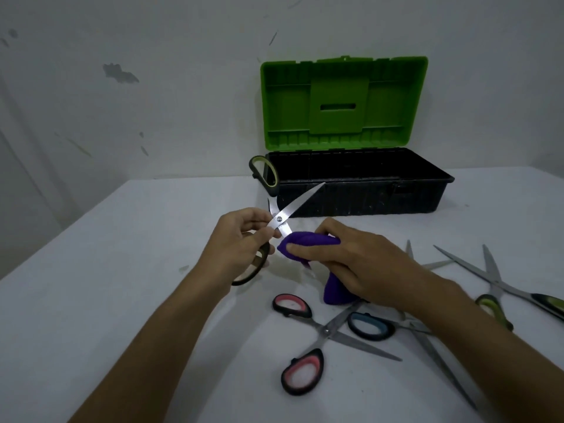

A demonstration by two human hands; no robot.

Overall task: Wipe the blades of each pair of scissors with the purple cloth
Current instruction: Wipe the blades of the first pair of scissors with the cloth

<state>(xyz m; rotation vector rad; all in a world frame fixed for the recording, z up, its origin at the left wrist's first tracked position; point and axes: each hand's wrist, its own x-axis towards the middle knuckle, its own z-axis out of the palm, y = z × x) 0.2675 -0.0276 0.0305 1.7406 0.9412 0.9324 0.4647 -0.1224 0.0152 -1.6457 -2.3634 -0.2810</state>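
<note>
My left hand [241,239] grips a pair of scissors with black-and-green handles [285,213] near the pivot, held spread wide above the table. One blade points up and right; the other runs down into the purple cloth [300,244]. My right hand [357,257] pinches that cloth around the lower blade, whose tip just shows below the fold. The rest of the cloth hangs down to the table. On the table lie pink-handled scissors [317,334], spread apart, blue-handled scissors [374,326] partly under my right forearm, and green-handled scissors [500,288] at the right.
A toolbox [360,190] with a black base and raised green lid stands at the back of the white table [122,270], close behind the raised blade. A stained white wall rises behind it. The table's left edge runs diagonally at the left.
</note>
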